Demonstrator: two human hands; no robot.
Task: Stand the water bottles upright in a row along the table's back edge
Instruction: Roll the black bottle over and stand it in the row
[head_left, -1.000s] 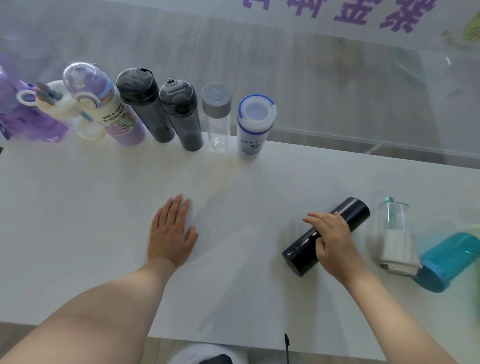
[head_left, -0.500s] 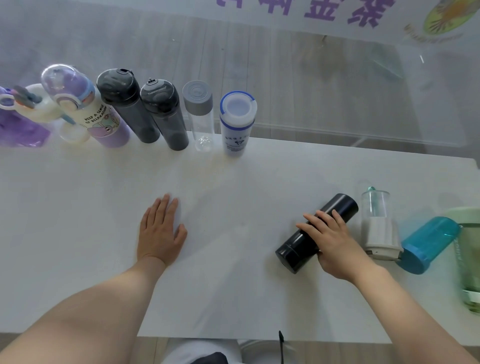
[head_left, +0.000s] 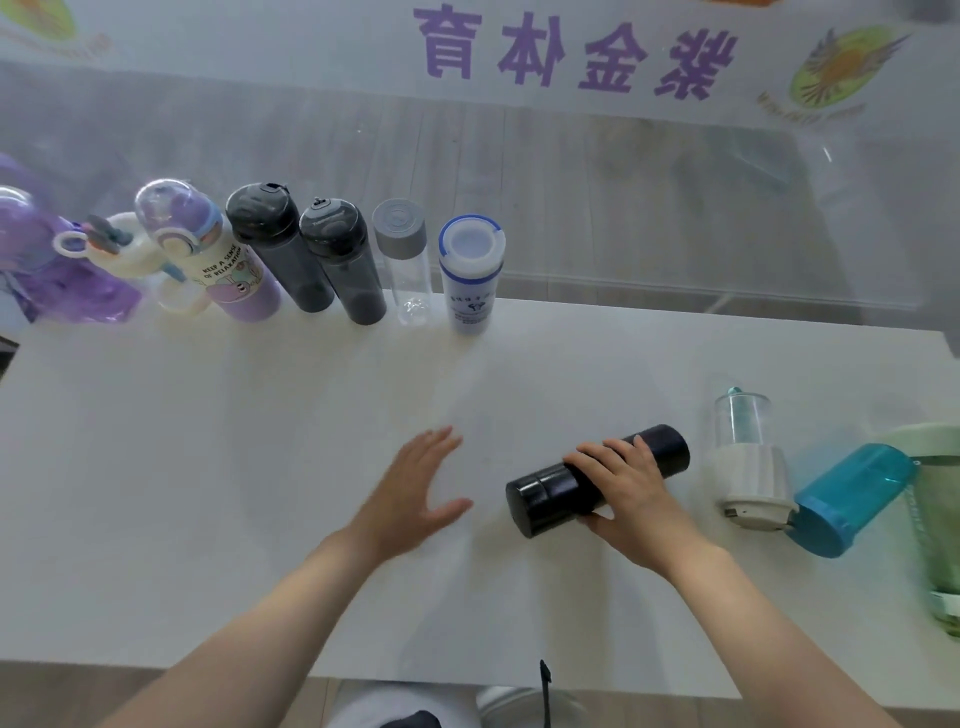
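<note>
1. The right hand (head_left: 626, 493) wraps the black bottle (head_left: 597, 480), which lies on its side at the near right; the left hand (head_left: 410, 491) hovers spread wide, holding nothing.
2. Swinging it upright could knock the clear-topped bottle (head_left: 748, 462) just beside it.
3. The white surface (head_left: 208, 441) carries a far row ending at the white bottle (head_left: 470, 275); a clear panel stands behind.

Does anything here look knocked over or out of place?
Yes. The black bottle lies on its side under the right hand, and the teal bottle lies tipped too, both away from the upright row at the back edge.
</note>
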